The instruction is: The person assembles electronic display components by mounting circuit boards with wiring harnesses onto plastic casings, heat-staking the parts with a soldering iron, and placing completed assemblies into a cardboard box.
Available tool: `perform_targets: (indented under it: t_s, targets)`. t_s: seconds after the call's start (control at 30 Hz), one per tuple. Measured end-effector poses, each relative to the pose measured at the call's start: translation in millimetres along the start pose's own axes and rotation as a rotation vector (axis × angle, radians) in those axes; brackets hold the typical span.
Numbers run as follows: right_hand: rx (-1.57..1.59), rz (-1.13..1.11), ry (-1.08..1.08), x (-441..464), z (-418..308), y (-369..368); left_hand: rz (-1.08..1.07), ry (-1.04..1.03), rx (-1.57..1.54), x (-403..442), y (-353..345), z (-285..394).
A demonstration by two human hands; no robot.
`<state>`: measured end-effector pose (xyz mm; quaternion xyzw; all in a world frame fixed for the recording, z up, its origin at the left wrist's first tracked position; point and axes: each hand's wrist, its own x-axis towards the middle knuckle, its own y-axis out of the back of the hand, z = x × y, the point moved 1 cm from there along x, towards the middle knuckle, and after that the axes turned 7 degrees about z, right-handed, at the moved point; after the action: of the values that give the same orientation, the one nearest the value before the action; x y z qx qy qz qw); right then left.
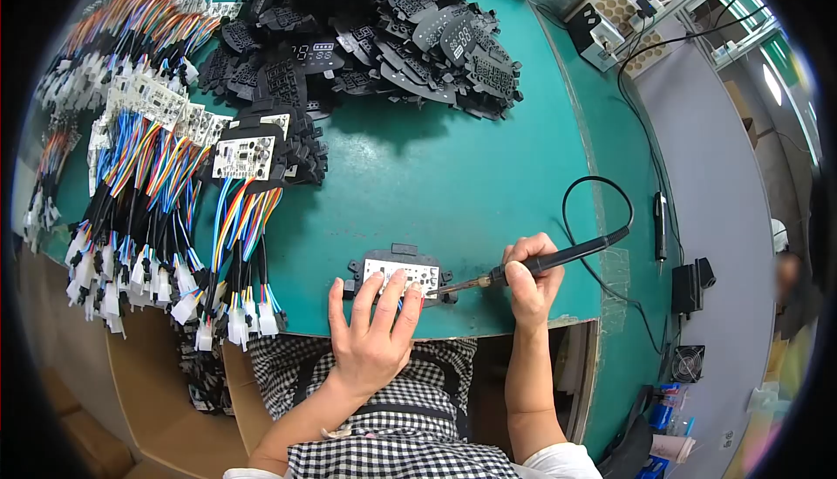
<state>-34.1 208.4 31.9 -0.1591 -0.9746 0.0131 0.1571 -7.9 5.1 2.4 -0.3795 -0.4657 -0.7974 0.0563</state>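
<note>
My right hand (532, 280) is closed around the handle of a soldering iron (567, 256). Its metal tip points left and meets the right end of a white circuit board (375, 266). That board lies in a black plastic housing (404, 250) near the table's front edge. The fingers of my left hand (375, 331) are stretched out and spread, with the tips pressing down on the board. A few coloured wires show at the board's lower right, partly hidden under those fingers.
Black plastic panels (384, 34) form a big heap at the back. On the left lie bundles of wired boards (153, 100) with white connectors (144, 270), beside a stack of housings (305, 152). The iron's cable (602, 179) loops right. A small fan (687, 363) sits at far right.
</note>
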Motion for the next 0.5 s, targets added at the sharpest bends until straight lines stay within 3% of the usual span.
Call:
perform_targets:
  t_s: [0.5]
  targets:
    - [-0.019,0.0,-0.024,-0.7,-0.3,0.0,0.009,0.003,-0.006,-0.3,-0.6,0.4]
